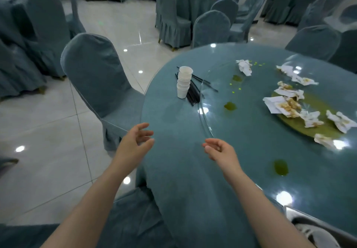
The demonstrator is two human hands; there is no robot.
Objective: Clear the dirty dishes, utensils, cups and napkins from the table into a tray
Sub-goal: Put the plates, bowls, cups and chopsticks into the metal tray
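A stack of white paper cups [184,82] stands on the round blue table [251,170], with a bundle of black chopsticks [193,93] lying right behind it. Several crumpled, stained napkins [284,103] lie on the glass turntable [251,122] to the right, some on a green mat [326,124]. My left hand [135,141] hovers at the table's near left edge, fingers loosely curled, holding nothing. My right hand [220,151] hangs over the table a little to the right, also empty with relaxed fingers. Both are well short of the cups.
Green spills [281,167] dot the glass. A blue covered chair [96,77] stands left of the table and another chair seat [135,218] is below my arms. A metal-rimmed container [316,228] shows at the bottom right. More covered chairs and tables fill the hall behind.
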